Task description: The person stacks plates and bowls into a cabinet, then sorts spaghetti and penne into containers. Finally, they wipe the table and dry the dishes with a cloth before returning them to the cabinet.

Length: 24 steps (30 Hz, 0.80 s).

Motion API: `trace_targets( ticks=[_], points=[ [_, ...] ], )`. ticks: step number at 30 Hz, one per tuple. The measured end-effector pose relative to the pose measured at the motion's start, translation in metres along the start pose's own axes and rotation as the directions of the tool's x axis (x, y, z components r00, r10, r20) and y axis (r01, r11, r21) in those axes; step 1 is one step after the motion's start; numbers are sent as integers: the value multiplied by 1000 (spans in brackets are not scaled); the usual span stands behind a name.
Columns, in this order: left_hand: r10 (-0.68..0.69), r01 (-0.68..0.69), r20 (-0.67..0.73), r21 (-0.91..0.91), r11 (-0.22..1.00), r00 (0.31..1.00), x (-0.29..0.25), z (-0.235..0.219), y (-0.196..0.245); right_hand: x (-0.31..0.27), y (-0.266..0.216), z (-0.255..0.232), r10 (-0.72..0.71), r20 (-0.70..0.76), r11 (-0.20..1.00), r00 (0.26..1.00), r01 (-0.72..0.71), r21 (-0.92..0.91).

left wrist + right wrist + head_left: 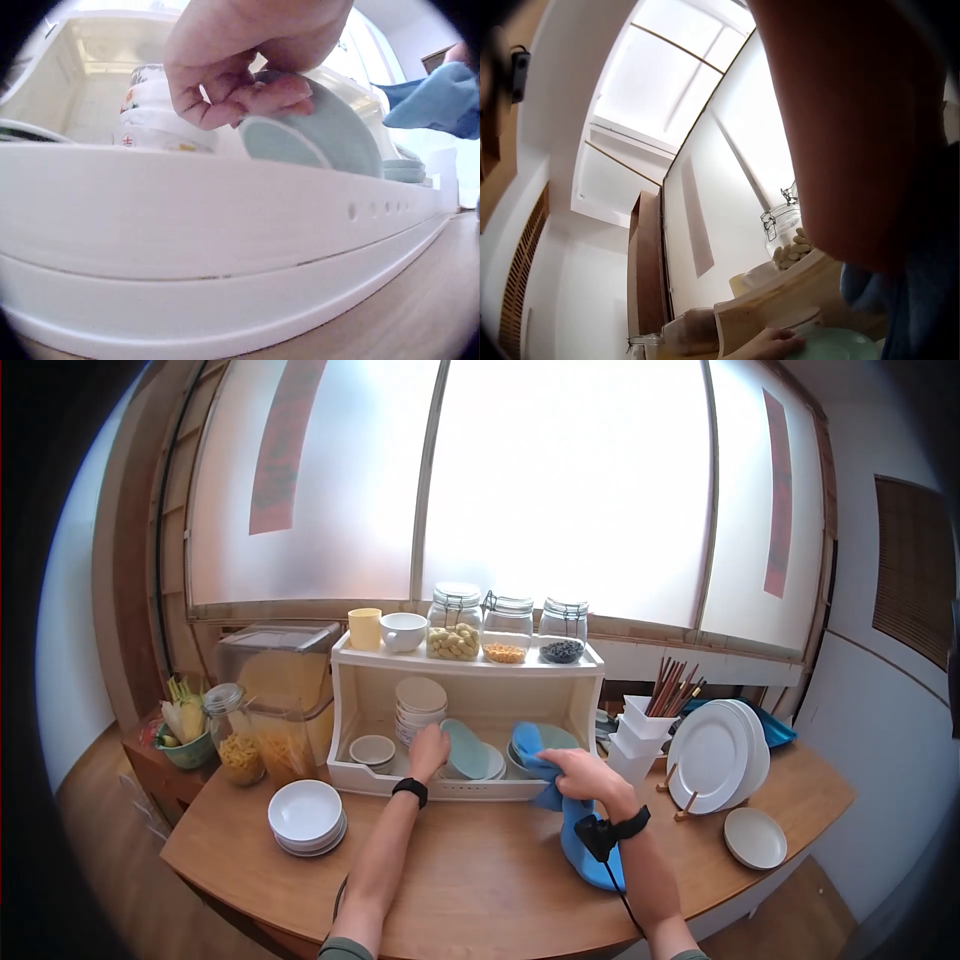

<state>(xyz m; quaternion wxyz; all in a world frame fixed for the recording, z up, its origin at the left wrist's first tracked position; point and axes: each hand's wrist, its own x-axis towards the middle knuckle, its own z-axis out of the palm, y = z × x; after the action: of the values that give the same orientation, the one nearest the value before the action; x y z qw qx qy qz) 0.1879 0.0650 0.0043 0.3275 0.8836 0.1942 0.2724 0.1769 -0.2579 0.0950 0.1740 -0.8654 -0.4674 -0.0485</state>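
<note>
My left hand [432, 748] grips the edge of a pale green plate [465, 752], which stands tilted inside the white countertop shelf [345, 772]. In the left wrist view, the fingertips curl over the rim of this plate [345, 127], behind the shelf's front lip. Bunched in my right hand [595, 775] is a blue cloth [585, 850] that hangs down to the wooden table. That hand is at the shelf's right side, near another green plate [558, 737]. Stacked bowls [420, 698] stand just behind the left hand, with a small bowl [372, 750] to its left.
Three glass jars [507, 630], a white cup [403, 632] and a yellow cup [365, 628] top the shelf. White dishes [305, 810] are stacked front left. Right stand racked plates [708, 757], a chopstick holder [640, 730] and a shallow bowl [755, 838].
</note>
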Motion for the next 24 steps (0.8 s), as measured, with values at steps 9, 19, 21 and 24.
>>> trace_targets(
  ticks=[9, 19, 21, 24],
  points=[
    [155, -184, -107, -366, 912, 982, -81, -41, 51, 15, -29, 25, -63, -529, 985, 846, 137, 101],
    [109, -77, 25, -553, 830, 994, -166, -54, 30, 1, -85, 68, -313, -25, 950, 950, 312, -10],
    [65, -54, -2, -587, 808, 998, -169, -51, 21, -8, -90, 64, -378, 52, 926, 924, 379, 7],
    [73, -74, -24, -568, 819, 997, -171, -56, 21, -12, -91, 59, -428, 110, 903, 897, 430, -2]
  ],
)
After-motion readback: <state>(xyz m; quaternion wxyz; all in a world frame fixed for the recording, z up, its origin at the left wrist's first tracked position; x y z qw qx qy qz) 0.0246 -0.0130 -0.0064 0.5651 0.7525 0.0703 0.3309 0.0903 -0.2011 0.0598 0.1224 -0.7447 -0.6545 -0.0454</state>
